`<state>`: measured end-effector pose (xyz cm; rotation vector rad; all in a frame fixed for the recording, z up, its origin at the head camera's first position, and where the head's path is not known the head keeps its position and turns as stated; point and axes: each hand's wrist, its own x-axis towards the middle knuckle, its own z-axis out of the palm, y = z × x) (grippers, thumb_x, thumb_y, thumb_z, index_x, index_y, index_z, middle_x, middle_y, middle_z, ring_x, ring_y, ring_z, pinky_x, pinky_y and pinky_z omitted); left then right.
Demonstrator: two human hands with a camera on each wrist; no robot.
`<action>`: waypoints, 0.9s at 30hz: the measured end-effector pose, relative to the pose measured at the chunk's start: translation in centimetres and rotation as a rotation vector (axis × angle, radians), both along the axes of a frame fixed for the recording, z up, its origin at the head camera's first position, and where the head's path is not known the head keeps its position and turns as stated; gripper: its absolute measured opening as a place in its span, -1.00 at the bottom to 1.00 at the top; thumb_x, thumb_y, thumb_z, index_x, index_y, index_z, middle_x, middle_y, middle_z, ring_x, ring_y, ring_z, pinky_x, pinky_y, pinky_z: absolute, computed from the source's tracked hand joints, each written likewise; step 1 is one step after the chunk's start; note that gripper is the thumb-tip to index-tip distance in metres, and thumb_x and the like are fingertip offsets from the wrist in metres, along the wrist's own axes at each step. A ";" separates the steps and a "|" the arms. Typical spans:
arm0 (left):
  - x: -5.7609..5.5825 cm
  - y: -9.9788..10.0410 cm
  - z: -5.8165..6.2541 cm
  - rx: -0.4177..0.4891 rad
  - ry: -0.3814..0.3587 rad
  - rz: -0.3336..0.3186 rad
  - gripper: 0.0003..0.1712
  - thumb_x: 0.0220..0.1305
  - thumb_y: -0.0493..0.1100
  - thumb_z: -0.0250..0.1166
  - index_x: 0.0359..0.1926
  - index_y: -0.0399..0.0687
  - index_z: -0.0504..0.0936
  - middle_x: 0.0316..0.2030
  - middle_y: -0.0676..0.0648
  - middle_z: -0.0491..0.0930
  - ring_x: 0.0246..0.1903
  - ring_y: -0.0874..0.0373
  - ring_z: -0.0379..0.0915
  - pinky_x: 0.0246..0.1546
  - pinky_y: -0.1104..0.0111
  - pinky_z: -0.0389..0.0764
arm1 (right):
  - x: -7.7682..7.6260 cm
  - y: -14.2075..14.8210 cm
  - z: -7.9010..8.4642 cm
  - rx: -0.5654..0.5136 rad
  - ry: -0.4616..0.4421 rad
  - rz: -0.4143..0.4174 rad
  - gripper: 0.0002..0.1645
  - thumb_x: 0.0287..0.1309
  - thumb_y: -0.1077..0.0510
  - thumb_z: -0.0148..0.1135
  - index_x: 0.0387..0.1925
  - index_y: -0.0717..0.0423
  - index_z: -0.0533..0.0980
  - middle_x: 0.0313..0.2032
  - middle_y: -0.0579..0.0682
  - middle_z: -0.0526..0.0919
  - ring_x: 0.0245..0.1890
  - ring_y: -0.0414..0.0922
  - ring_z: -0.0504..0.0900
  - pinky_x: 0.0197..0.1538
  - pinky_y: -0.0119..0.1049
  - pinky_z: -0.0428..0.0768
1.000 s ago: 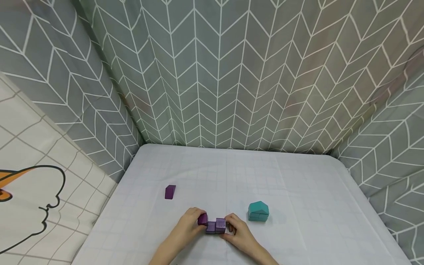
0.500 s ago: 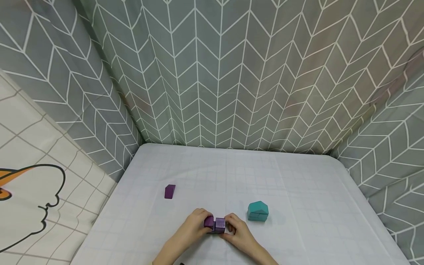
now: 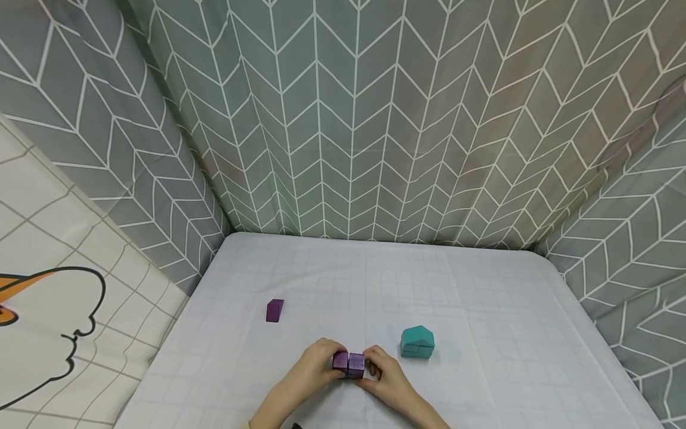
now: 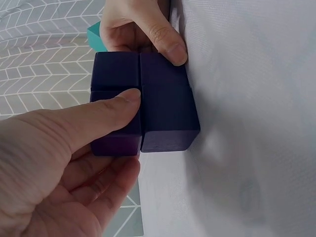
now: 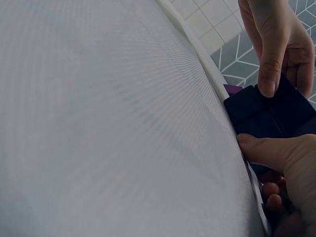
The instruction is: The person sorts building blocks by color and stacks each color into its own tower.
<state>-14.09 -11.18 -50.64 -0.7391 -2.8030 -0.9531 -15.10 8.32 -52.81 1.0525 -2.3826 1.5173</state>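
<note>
Near the front of the table, my left hand point(image 3: 313, 364) pinches a purple block point(image 3: 340, 360) between thumb and fingers. That block sits on the left end of a lower purple layer, beside another raised purple block point(image 3: 356, 361). From the other side my right hand point(image 3: 390, 380) grips the stack, its thumb point(image 4: 175, 53) on the lower layer in the left wrist view. There the purple blocks point(image 4: 168, 111) form a compact two-layer stack with thin seams. My left thumb point(image 4: 116, 111) lies across the upper layer. In the right wrist view the stack point(image 5: 256, 116) looks nearly black.
A loose purple block point(image 3: 274, 310) with a slanted side lies farther back on the left. To the right of my right hand stands a teal block shape point(image 3: 417, 342) with a peaked top. White cloth covers the table point(image 3: 482, 310), and patterned curtains point(image 3: 364, 119) surround it.
My left hand has moved right with its purple block, closing the gap to the raised block beside it. My right hand has stayed in place, holding the stack.
</note>
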 end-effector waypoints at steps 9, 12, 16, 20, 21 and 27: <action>-0.2 0.1 0.0 -0.003 0.004 -0.012 -0.63 -0.22 -0.24 0.44 -0.27 -0.07 0.56 -0.32 0.11 0.56 -0.28 0.30 0.40 -0.23 0.44 0.47 | -0.1 0.2 0.0 0.002 0.005 0.009 -0.61 -0.37 0.39 0.42 -0.38 0.14 0.48 -0.47 0.00 0.44 -0.62 -0.03 0.36 -0.62 -0.41 0.38; -0.3 0.1 0.0 -0.011 0.001 -0.011 -0.63 -0.22 -0.25 0.44 -0.28 -0.07 0.56 -0.33 0.11 0.56 -0.28 0.30 0.40 -0.23 0.44 0.47 | -0.1 0.2 0.0 0.007 -0.004 0.008 -0.61 -0.36 0.39 0.42 -0.38 0.13 0.48 -0.47 0.00 0.43 -0.62 -0.02 0.37 -0.62 -0.40 0.38; -0.3 0.1 0.1 -0.022 -0.009 -0.008 -0.62 -0.20 -0.24 0.44 -0.25 -0.09 0.56 -0.31 0.09 0.56 -0.26 0.28 0.40 -0.21 0.43 0.47 | 0.0 0.1 0.2 0.006 -0.009 0.002 -0.60 -0.38 0.40 0.43 -0.39 0.13 0.48 -0.47 -0.02 0.43 -0.62 -0.02 0.37 -0.62 -0.40 0.39; -0.3 0.1 0.0 -0.031 -0.013 -0.008 -0.57 -0.18 -0.23 0.43 -0.19 -0.16 0.55 -0.27 0.05 0.56 -0.23 0.25 0.42 -0.18 0.42 0.47 | 0.0 0.0 0.1 0.006 0.002 -0.003 -0.59 -0.41 0.41 0.43 -0.39 0.13 0.48 -0.46 -0.04 0.44 -0.62 -0.03 0.37 -0.62 -0.42 0.38; -0.3 0.1 -0.1 -0.033 -0.010 -0.009 -0.56 -0.17 -0.22 0.43 -0.17 -0.18 0.55 -0.26 0.03 0.56 -0.23 0.24 0.42 -0.17 0.41 0.47 | 0.0 0.0 0.1 0.006 0.005 -0.004 -0.58 -0.41 0.41 0.43 -0.39 0.12 0.48 -0.46 -0.05 0.44 -0.62 -0.03 0.37 -0.62 -0.42 0.38; -0.2 0.1 0.3 -0.024 0.017 -0.016 -0.46 -0.17 -0.12 0.44 -0.12 -0.21 0.52 -0.24 -0.01 0.55 -0.21 0.23 0.39 -0.16 0.41 0.46 | 0.0 0.0 0.0 0.018 -0.005 -0.009 -0.60 -0.39 0.39 0.43 -0.39 0.12 0.48 -0.45 -0.05 0.45 -0.62 -0.03 0.38 -0.62 -0.44 0.38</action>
